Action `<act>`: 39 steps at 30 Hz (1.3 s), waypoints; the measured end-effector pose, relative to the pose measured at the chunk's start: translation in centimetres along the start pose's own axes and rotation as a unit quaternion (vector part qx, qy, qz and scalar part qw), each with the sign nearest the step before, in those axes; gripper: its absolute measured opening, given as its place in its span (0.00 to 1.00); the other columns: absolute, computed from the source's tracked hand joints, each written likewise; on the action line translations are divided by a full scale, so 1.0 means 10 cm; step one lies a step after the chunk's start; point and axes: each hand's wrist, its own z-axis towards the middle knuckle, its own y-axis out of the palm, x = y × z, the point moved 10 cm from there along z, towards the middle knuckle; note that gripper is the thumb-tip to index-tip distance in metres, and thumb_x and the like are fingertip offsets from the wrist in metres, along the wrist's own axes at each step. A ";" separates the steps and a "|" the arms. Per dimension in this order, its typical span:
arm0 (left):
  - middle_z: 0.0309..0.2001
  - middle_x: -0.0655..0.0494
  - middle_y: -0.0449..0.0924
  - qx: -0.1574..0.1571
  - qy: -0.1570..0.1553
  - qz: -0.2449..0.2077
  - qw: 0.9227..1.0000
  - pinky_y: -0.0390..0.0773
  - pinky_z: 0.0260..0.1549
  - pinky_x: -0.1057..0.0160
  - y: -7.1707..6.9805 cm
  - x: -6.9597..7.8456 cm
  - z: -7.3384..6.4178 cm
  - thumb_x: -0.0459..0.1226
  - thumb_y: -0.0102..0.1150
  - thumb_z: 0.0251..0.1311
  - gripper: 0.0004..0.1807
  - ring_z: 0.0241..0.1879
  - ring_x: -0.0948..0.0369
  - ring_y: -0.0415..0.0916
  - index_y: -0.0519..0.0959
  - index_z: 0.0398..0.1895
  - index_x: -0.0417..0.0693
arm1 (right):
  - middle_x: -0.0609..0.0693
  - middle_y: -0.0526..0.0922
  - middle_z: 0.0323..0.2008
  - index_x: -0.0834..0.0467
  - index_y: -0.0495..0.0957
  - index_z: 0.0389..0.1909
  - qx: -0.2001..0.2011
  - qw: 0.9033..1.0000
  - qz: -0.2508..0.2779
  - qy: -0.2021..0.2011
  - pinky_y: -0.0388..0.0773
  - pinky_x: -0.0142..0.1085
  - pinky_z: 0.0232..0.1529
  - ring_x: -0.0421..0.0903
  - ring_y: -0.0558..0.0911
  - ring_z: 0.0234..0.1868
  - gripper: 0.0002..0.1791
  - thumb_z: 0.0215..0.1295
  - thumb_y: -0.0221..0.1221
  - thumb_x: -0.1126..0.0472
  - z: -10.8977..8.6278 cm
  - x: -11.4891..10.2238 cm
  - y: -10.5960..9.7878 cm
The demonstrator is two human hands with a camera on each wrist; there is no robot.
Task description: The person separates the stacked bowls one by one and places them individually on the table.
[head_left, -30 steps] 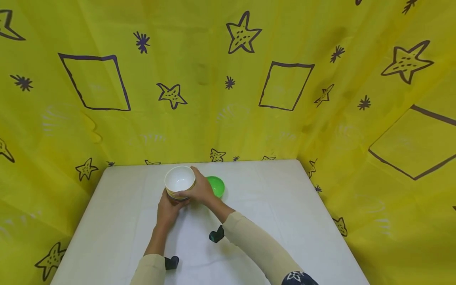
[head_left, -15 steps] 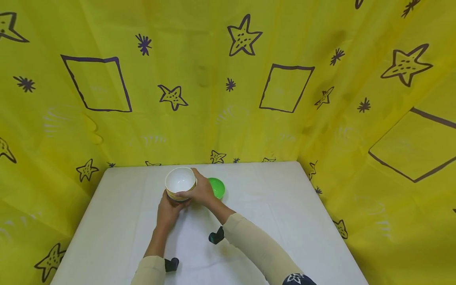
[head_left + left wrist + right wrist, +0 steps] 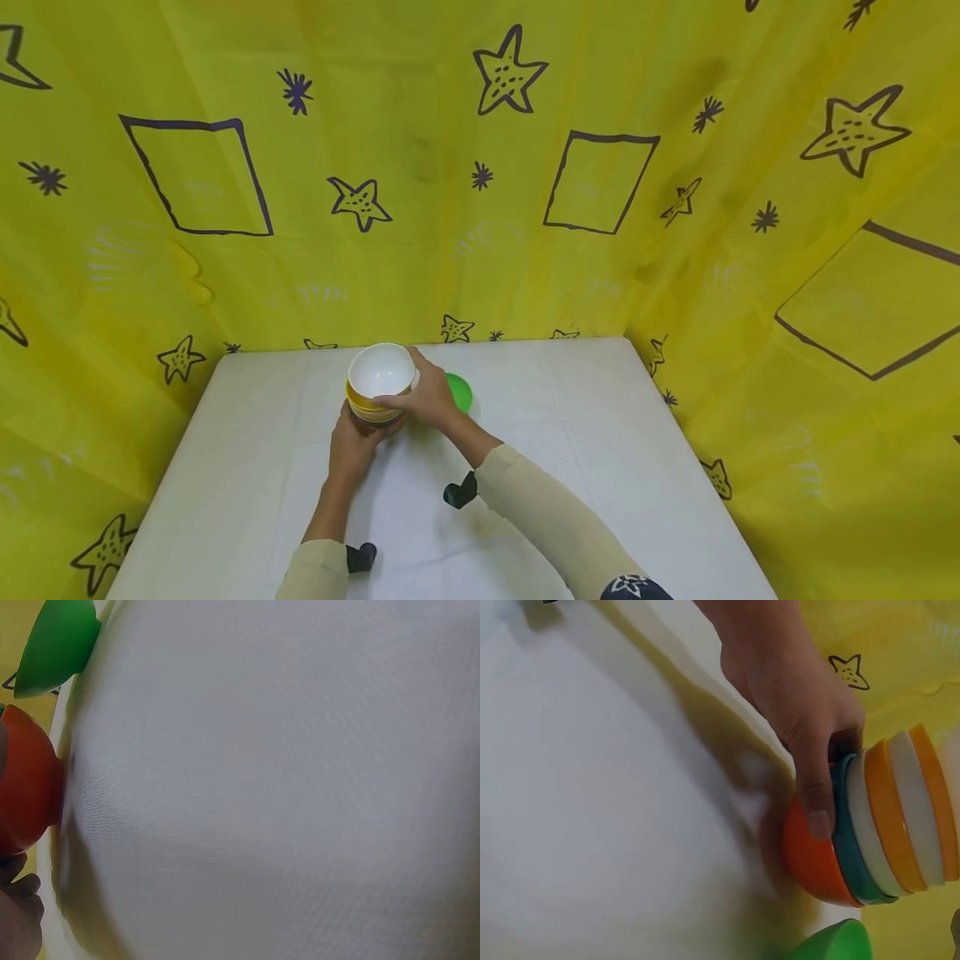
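The right hand [image 3: 429,393] is closed over the rim of a round, glossy, plastic-looking white bowl [image 3: 381,367], its thumb on the near side and its fingers round the right side. The bowl is at the top of a stack, its mouth tipped toward the head camera; a yellow-orange rim shows just under it on the left. Whether the white bowl is nested or slightly raised cannot be told.

The left hand [image 3: 352,442] is curled round the lower part of the stack. In the right wrist view, its thumb presses across the round, smooth orange bowl [image 3: 816,859] at the bottom and reaches the edge of the teal bowl [image 3: 855,866] nested in it. Above these come white and yellow-orange layers in turn. The pictures do not settle whether the stack's base touches the tabletop [image 3: 600,450].

Just right of the stack stands a round, plastic-looking bright green bowl [image 3: 461,393], partly hidden by the right hand in the head view.

Pale beige sleeves [image 3: 540,508] cover both forearms, with a small dark device [image 3: 362,557] at each wrist. Beyond the white-covered tabletop hangs a yellow curtain [image 3: 420,275] printed with dark starfish and four-sided outlines.
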 end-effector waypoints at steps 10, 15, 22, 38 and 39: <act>0.75 0.35 0.64 -0.011 -0.018 0.013 1.000 0.56 0.78 0.40 0.02 -0.05 -0.03 0.41 0.81 0.56 0.56 0.76 0.40 0.60 0.54 0.80 0.37 | 0.49 0.84 0.60 0.52 0.73 0.72 0.023 1.000 0.019 -0.007 0.84 0.39 0.56 0.47 0.83 0.58 0.50 0.47 0.84 0.47 0.01 -0.05 -0.26; 0.77 0.34 0.62 -0.013 -0.016 0.021 1.000 0.54 0.78 0.41 0.00 -0.05 -0.01 0.42 0.81 0.57 0.57 0.77 0.40 0.58 0.53 0.81 0.36 | 0.51 0.83 0.62 0.54 0.71 0.74 0.032 0.999 0.024 -0.013 0.84 0.41 0.58 0.49 0.83 0.60 0.51 0.49 0.83 0.48 0.01 -0.09 -0.41; 0.77 0.33 0.61 -0.012 -0.013 0.019 1.000 0.54 0.78 0.41 -0.03 -0.01 0.00 0.42 0.82 0.56 0.58 0.77 0.39 0.58 0.52 0.81 0.34 | 0.55 0.80 0.66 0.59 0.67 0.78 0.056 0.998 0.021 -0.009 0.81 0.47 0.64 0.52 0.80 0.64 0.56 0.48 0.84 0.51 -0.03 0.01 -0.59; 0.79 0.37 0.59 -0.010 -0.024 0.015 1.000 0.53 0.79 0.41 0.00 -0.02 -0.02 0.44 0.82 0.55 0.59 0.79 0.42 0.54 0.53 0.82 0.38 | 0.57 0.80 0.66 0.59 0.73 0.72 0.151 0.985 0.073 0.035 0.73 0.54 0.71 0.58 0.77 0.68 0.48 0.49 0.83 0.57 -0.27 0.50 -1.14; 0.79 0.37 0.59 -0.009 -0.025 0.017 1.000 0.53 0.79 0.41 0.00 -0.03 -0.01 0.44 0.82 0.55 0.59 0.79 0.42 0.54 0.53 0.82 0.38 | 0.57 0.80 0.67 0.59 0.73 0.73 0.154 0.984 0.074 0.040 0.72 0.54 0.71 0.58 0.76 0.69 0.48 0.49 0.83 0.57 -0.28 0.53 -1.17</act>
